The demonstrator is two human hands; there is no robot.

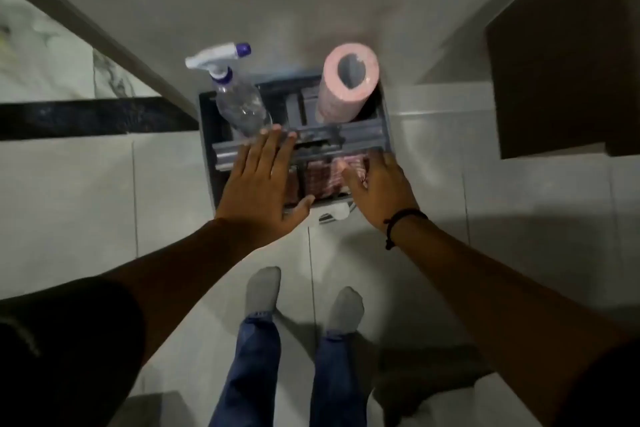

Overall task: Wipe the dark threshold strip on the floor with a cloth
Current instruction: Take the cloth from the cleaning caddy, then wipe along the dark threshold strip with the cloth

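Note:
The dark threshold strip (86,118) runs across the pale floor at the left, ending at a grey caddy (207,135). Pink folded cloths (320,178) lie in the caddy's near compartment. My left hand (263,184) hovers flat over the caddy's left side, fingers spread, holding nothing. My right hand (379,189) reaches into the near compartment, its fingers on or just above the pink cloths; whether it grips one I cannot tell. A black band circles the right wrist.
A clear spray bottle (239,100) with a white and purple trigger stands in the caddy's far left, and a pink roll (348,83) in its far right. A brown door (561,73) is at the right, a wall ahead. My socked feet (301,298) stand below.

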